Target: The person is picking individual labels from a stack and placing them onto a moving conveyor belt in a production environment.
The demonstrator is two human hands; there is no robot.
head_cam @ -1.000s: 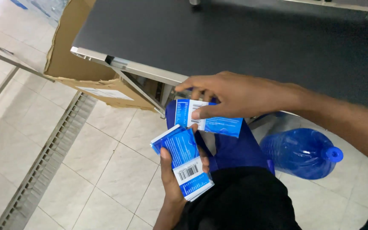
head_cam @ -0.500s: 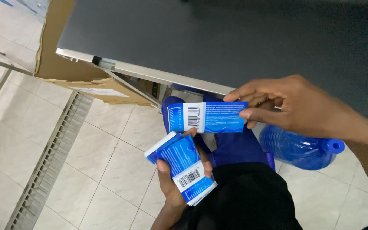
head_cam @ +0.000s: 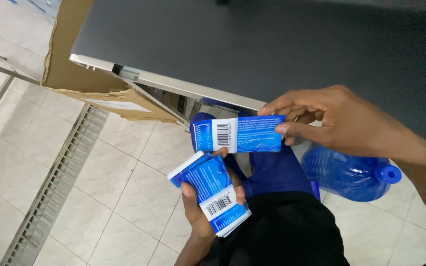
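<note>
Right hand (head_cam: 341,123) steady, pinching label (head_cam: 237,134)

The single head-worn camera looks steeply down, close over the lap, dark table edge (head_cam: 183,91) and tiled floor (head_cam: 124,197).

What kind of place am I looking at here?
Probably a small bottling or packing workshop: a dark worktable, a big blue water bottle on the tiled floor, and a stack of blue labels in the left hand.

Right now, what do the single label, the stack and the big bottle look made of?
Single label in right hand: thin glossy film, probably plastic; it stays flat. Stack in left hand: same sheets. Bottle: translucent blue plastic.
</note>
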